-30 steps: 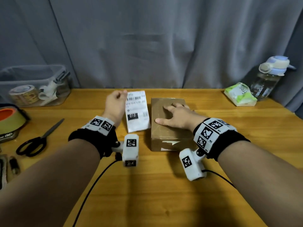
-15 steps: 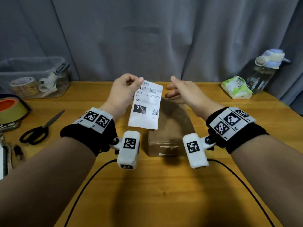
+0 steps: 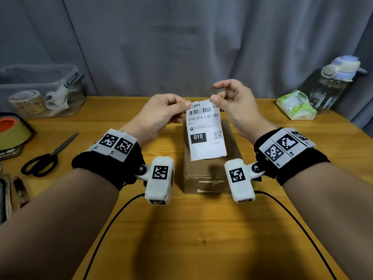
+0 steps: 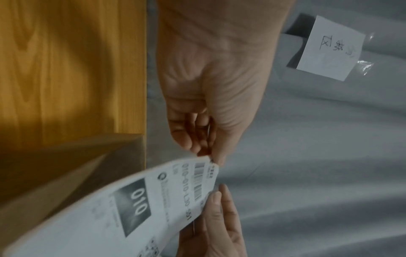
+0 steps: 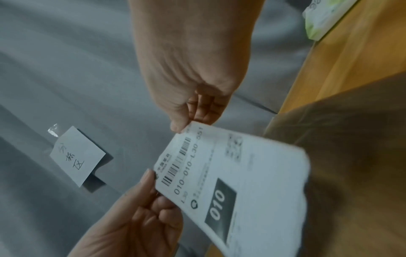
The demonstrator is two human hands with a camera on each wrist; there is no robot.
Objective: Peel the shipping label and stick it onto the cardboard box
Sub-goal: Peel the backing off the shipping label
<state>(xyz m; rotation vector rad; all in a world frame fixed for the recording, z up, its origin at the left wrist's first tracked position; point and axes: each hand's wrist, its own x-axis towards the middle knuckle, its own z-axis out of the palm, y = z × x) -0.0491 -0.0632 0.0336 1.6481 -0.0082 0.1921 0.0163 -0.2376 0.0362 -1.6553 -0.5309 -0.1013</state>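
The white shipping label [image 3: 205, 132], printed with a barcode and "010", hangs upright in the air over the brown cardboard box [image 3: 203, 176]. The box lies on the wooden table [image 3: 181, 229]. My left hand [image 3: 186, 104] pinches the label's top left corner. My right hand [image 3: 214, 99] pinches the top right corner, thumb on the printed face. The left wrist view shows the left hand [image 4: 211, 158] pinching the label [image 4: 131, 208] above the box [image 4: 66, 165]. In the right wrist view the right hand [image 5: 184, 125] grips the label [image 5: 237, 173] at its corner.
A clear bin [image 3: 40, 77] with tape rolls, an orange-cored tape roll [image 3: 12, 132] and black scissors [image 3: 46, 156] sit at the left. A tissue pack [image 3: 296, 106] and a water bottle [image 3: 337, 81] stand at the back right. A grey curtain [image 3: 181, 47] with a taped note [image 4: 329, 48] hangs behind.
My left hand lifted the label off the table and brought it over the box. My right hand left the box top, rose, and took the label's other top corner.
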